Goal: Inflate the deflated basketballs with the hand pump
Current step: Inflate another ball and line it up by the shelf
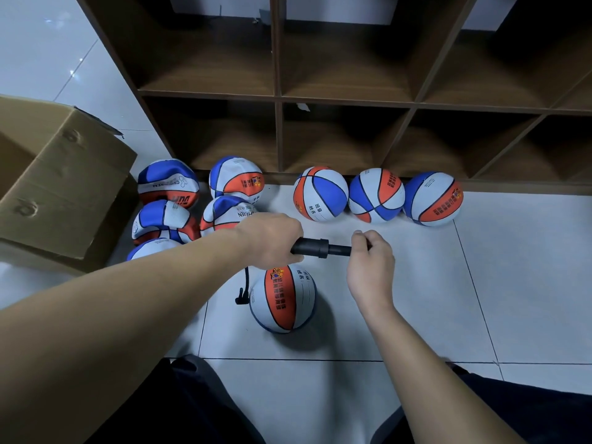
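The left hand has its grip wrapped around the left end of a black cylindrical plastic hand pump, which lies level above the floor, pointing left to right. The right hand holds the pump's right end, its grip curled round the handle there; the handle itself is hidden under the fingers. From under the left hand a thin black hose hangs down and ends at the left side of a round white, orange and blue rubber basketball, which sits on the pale tiled floor just below and nearer than the pump. Whether the hose tip is in the ball's valve cannot be told.

Farther away on the right, three round inflated basketballs of the same colours stand in a row, touching one another, against the foot of a dark brown wooden cubby shelf. On the left, a cluster of slack, crumpled deflated basketballs lies piled between the shelf and an open brown cardboard box, partly behind the left forearm. At the near edge, dark trouser legs show on both sides.
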